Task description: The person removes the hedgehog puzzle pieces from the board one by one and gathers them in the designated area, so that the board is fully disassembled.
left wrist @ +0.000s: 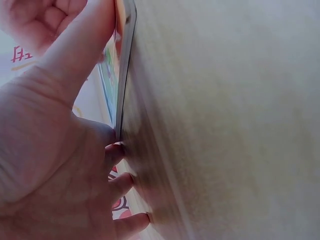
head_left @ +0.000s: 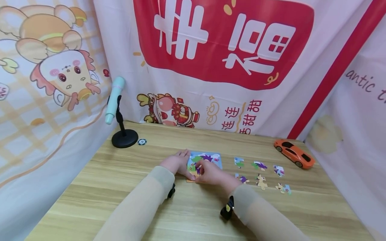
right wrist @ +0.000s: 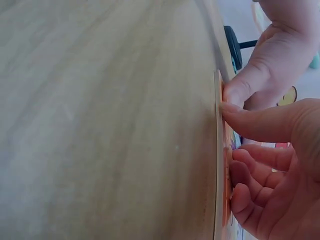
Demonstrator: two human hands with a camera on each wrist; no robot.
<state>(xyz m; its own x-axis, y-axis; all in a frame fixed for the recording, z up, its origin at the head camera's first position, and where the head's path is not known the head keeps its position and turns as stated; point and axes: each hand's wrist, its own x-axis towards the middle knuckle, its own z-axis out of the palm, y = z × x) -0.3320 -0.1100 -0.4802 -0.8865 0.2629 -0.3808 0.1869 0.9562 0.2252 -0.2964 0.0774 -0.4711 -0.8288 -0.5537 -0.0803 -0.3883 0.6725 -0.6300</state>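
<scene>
A jigsaw puzzle board (head_left: 215,156) with a colourful cartoon picture lies flat on the wooden table. My left hand (head_left: 180,164) rests at its left side, thumb on the near corner and fingers stretched along the edge; in the left wrist view three fingertips touch the table. My right hand (head_left: 211,172) is over the board's near part, covering some of it. In the right wrist view its thumb (right wrist: 260,122) touches the near edge beside the left thumb, and its curled fingers (right wrist: 245,200) touch the board's face. Whether a piece is between them is hidden.
Several loose puzzle pieces (head_left: 261,182) lie right of the board. An orange toy car (head_left: 294,154) stands at the far right. At the back left are a mint microphone (head_left: 114,100) on a black stand (head_left: 124,138) and a small round chip (head_left: 142,142). Printed cloth hangs around the table.
</scene>
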